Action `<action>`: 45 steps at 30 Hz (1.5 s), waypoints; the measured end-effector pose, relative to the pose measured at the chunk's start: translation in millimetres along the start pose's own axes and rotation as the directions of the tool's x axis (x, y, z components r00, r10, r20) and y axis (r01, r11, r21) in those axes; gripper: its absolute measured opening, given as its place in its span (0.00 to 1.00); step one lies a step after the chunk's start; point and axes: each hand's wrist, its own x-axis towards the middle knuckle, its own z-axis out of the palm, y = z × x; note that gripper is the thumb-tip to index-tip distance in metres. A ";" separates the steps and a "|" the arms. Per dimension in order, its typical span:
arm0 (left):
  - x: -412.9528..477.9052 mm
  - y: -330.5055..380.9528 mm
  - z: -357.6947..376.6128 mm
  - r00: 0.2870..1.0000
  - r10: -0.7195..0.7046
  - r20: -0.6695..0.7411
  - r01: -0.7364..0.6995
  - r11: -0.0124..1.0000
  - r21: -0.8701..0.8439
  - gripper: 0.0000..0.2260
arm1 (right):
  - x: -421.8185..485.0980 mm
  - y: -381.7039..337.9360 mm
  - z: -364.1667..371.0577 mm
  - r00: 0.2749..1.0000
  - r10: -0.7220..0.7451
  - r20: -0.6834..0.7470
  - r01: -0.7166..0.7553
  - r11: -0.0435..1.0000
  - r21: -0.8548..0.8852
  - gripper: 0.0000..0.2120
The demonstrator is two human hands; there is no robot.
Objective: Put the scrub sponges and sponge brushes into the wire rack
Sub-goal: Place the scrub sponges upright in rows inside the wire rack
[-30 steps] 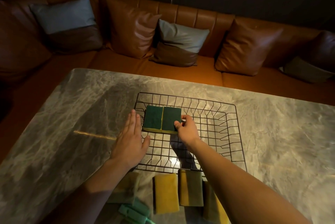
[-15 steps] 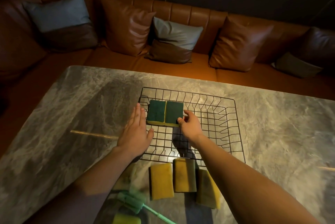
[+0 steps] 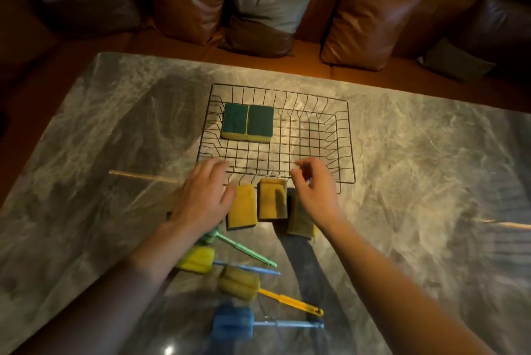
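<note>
A black wire rack [image 3: 349, 153] sits on the marble table and holds two green-topped scrub sponges [image 3: 247, 122] side by side in its far left corner. Just in front of the rack lie several yellow scrub sponges [image 3: 243, 209]. My left hand [image 3: 203, 196] hovers open over the leftmost ones, hiding one of them. My right hand [image 3: 315, 190] hangs above the rightmost sponge [image 3: 298, 219], fingers curled and empty. Nearer to me lie several sponge brushes: a green-handled one [image 3: 244, 248], a yellow-headed one [image 3: 196, 260], a yellow-handled one [image 3: 240, 283] and a blue one [image 3: 234, 324].
The grey marble table [image 3: 416, 182] spreads wide on both sides of the rack. A brown leather sofa with cushions [image 3: 370, 18] runs along the far edge. A thin light streak [image 3: 143, 176] crosses the tabletop to the left.
Both hands have pulled back from the rack toward me and now hover over the sponges in front of it. The view tilted down, so the sponge brushes show.
</note>
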 end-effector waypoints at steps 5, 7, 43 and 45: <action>-48.5 30.8 24.3 0.991 -0.057 0.119 0.067 0.994 -0.082 0.17 | -53.6 45.5 0.2 0.978 0.207 0.016 -0.202 0.966 -0.162 0.11; -49.6 37.2 34.0 0.967 -0.161 0.197 0.172 0.984 -0.040 0.18 | -58.9 58.0 1.6 0.961 0.273 0.039 -0.256 0.937 -0.239 0.19; -41.9 44.8 61.9 0.926 -0.326 0.189 0.363 0.905 -0.220 0.15 | -80.1 80.5 -1.0 0.970 0.187 0.152 -0.136 0.946 -0.295 0.23; -39.4 36.4 59.9 0.931 -0.328 0.159 0.361 0.892 -0.273 0.11 | -81.0 85.9 -5.1 0.981 0.146 0.129 -0.115 0.968 -0.223 0.15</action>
